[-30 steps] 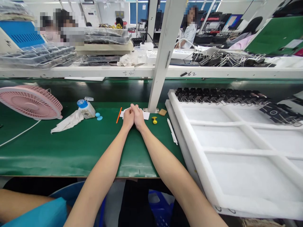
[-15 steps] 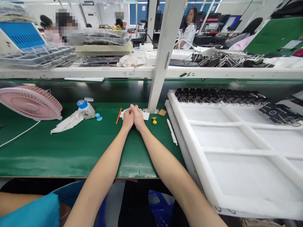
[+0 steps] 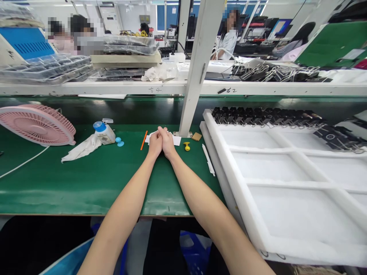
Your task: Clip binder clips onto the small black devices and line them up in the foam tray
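Note:
My left hand [image 3: 155,143] and my right hand [image 3: 168,142] are clasped together at the back of the green bench, thumbs side by side, fingers closed. No object shows between them. Under and behind them lies white paper [image 3: 177,141], partly covered by the hands. An orange stick [image 3: 143,140] rests just left of my left hand. To the right of my right hand are a small yellow knob-shaped piece [image 3: 187,146] and a tan square pad [image 3: 196,136]. A white pen [image 3: 208,159] lies farther right, beside the foam tray.
A white foam tray [image 3: 246,185] with black binder clips [image 3: 258,116] along its back fills the right side. At left stand a pink fan [image 3: 37,125], a blue-topped bottle [image 3: 104,133] and a white cloth [image 3: 82,149]. A metal post [image 3: 195,68] rises behind my hands.
My hands have not moved. At the lower left, another person's arm and blue sleeve have mostly gone out of view. People in the background have shifted slightly.

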The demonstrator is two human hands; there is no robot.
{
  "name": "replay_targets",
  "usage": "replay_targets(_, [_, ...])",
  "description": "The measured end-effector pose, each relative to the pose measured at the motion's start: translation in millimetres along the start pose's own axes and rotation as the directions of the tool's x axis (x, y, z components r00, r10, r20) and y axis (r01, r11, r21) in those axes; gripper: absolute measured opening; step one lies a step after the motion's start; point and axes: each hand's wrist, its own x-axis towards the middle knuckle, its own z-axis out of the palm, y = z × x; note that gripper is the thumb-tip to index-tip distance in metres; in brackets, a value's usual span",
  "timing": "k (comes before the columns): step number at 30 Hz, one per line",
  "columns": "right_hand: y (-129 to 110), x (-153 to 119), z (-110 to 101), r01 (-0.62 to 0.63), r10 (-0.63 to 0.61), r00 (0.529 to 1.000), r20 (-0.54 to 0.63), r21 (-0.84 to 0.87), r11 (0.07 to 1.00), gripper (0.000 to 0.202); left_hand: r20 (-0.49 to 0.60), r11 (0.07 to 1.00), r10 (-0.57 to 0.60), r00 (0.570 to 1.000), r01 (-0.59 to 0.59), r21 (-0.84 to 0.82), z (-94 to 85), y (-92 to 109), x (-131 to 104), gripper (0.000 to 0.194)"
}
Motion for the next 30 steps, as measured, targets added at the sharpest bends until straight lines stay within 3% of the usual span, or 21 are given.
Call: replay_targets(30, [1.3, 0.6, -0.6, 0.009, -0.009, 1.0, 0.011, 0.012, 1.0, 0.055, -0.005, 1.0, -0.004, 1.0, 0.004, -0.009, 0.0, 1.4, -0.6, 0.049])
